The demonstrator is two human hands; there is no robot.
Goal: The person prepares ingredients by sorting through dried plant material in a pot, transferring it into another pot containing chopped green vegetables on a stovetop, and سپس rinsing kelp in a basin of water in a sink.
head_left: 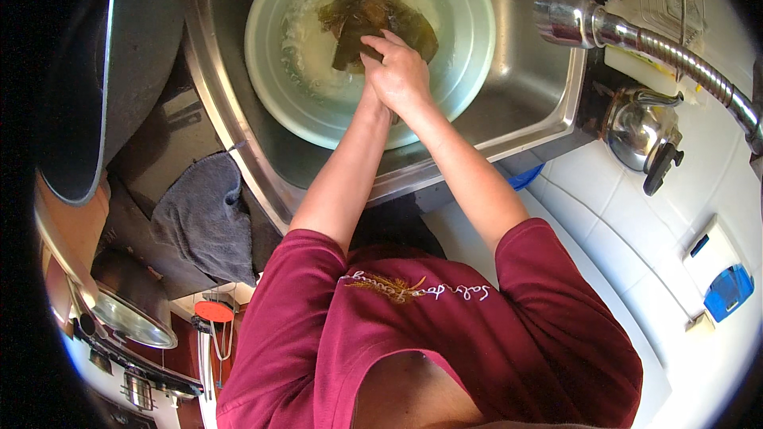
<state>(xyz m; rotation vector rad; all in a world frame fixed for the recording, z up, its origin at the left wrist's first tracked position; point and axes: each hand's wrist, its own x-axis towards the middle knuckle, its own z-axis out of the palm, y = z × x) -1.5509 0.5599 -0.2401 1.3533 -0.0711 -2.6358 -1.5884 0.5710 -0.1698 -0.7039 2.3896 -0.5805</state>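
A wide pale green basin [265,56] holds cloudy, bubbly water. In it lies a wet, brownish-green sheet of kelp [366,0], folded and ragged, its edges thin and see-through. My right hand [401,75] is on the near part of the kelp, its fingers pointing left and curled over the sheet. Crossed beneath it, my left hand [372,95] is largely covered by the right one and the kelp. Its fingers are hidden. Both wrists pass over the basin's near rim.
The basin sits in a steel sink [520,71]. A flexible metal faucet [628,32] reaches in from the right. Beyond the sink stands a shiny kettle [636,131]. A dark grey cloth [207,210] hangs at the left, below a large dark panel [119,56].
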